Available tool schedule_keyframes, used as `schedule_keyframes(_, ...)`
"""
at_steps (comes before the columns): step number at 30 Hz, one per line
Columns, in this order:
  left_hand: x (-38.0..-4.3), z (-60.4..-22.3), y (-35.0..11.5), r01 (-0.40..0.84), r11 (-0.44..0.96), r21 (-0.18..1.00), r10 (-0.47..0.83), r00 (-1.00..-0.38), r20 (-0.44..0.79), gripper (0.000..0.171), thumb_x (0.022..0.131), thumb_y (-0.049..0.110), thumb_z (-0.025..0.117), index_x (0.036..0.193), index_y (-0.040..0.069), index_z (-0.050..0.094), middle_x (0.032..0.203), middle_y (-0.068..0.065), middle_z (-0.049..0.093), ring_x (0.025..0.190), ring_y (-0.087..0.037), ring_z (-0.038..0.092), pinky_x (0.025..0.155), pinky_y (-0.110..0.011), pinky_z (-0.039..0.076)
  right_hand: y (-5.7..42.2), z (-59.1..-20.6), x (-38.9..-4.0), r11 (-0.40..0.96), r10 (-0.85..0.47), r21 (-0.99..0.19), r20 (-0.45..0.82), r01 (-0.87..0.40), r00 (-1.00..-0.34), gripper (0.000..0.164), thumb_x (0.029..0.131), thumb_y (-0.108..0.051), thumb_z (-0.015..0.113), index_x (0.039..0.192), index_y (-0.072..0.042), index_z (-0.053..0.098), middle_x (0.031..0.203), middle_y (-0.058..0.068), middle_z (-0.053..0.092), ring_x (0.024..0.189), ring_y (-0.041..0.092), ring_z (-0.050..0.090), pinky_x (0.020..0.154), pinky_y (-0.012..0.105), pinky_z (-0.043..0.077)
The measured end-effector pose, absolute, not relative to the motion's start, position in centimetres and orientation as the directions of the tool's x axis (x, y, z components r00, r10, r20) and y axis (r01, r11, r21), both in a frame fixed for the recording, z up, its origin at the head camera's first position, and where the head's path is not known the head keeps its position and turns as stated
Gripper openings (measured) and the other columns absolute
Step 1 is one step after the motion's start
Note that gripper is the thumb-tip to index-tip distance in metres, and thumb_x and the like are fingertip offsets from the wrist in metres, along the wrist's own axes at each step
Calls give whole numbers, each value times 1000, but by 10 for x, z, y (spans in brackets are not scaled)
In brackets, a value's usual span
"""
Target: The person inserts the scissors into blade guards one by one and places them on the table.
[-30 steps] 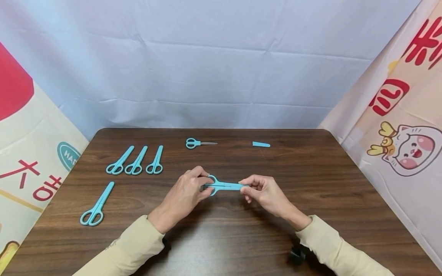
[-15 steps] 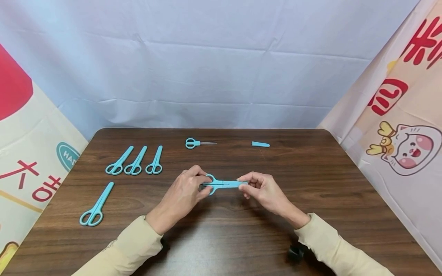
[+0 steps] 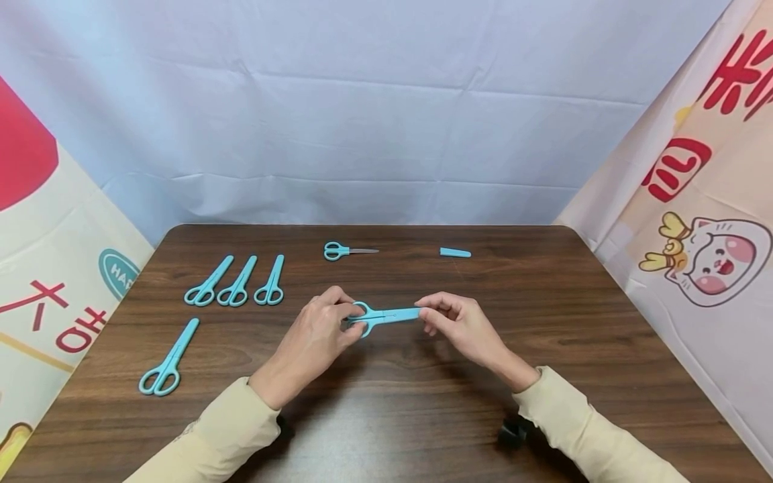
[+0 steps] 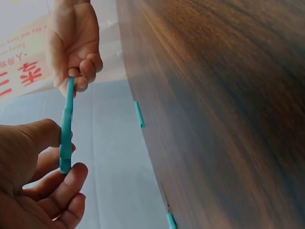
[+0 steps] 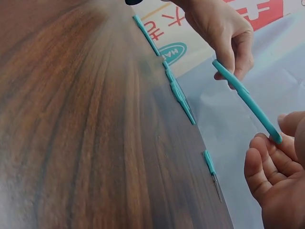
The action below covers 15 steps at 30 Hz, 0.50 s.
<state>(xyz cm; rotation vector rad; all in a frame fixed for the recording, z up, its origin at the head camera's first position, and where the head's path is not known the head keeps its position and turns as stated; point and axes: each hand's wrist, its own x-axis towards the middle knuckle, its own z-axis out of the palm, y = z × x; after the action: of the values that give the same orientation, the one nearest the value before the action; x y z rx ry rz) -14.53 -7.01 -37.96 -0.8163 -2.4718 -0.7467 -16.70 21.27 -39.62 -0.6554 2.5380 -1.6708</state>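
In the head view my left hand (image 3: 314,335) pinches the finger loops of a pair of light-blue scissors (image 3: 377,317), held above the table. A light-blue sheath (image 3: 401,314) covers the blades. My right hand (image 3: 461,325) has its thumb and fingers at the sheath's tip. From the left wrist, the scissors (image 4: 66,126) appear edge-on, the left thumb on one side and fingers on the other. In the right wrist view the sheath's tip lies between the right thumb and fingers (image 5: 269,164).
Bare-bladed scissors (image 3: 341,251) lie at the table's (image 3: 543,282) back, a loose blue sheath (image 3: 455,252) to their right. Three sheathed scissors (image 3: 239,282) form a row at the left; another sheathed pair (image 3: 169,359) lies nearer. A pale curtain (image 3: 374,134) hangs behind.
Both hands and the scissors have shifted slightly up and left in the head view. The scissors tilt a little more, and the right fingers overlap less of the sheath's tip.
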Motion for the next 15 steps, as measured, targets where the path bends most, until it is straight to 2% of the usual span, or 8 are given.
schedule_keyframes(3, -144, -379, -73, 619, 690, 376, 389, -755, 528, 12, 84, 9, 87, 94, 6, 81, 93, -1, 62, 68, -9, 57, 66, -28, 50, 216, -397, -171, 328, -352, -883, 216, -336, -911, 20, 105, -15, 63, 118, -4, 73, 90, 13, 71, 79, 26, 68, 75, 44, 59)
schedule_keyframes(6, -143, -380, -77, 592, 696, 406, 363, -779, 511, 11, 85, 8, 85, 94, 5, 81, 93, -2, 61, 69, -9, 56, 63, -25, 50, 219, -397, -175, 304, -335, -891, 232, -338, -913, 22, 106, -15, 60, 118, -1, 72, 97, 20, 72, 82, 32, 68, 75, 40, 59)
schedule_keyframes(10, -142, -381, -82, 554, 704, 446, 325, -808, 491, 11, 84, 7, 85, 94, 5, 81, 91, -2, 59, 70, -11, 62, 62, -22, 52, 223, -396, -179, 297, -310, -893, 244, -337, -919, 20, 106, -17, 61, 117, -5, 73, 102, 26, 71, 83, 34, 67, 73, 35, 58)
schedule_keyframes(15, -140, -382, -87, 510, 712, 483, 287, -839, 462, 9, 85, 7, 84, 93, 5, 81, 90, -1, 58, 71, -13, 66, 64, -22, 54, 230, -394, -182, 327, -290, -882, 250, -341, -924, 21, 106, -18, 60, 117, -6, 73, 105, 25, 71, 85, 39, 67, 73, 37, 58)
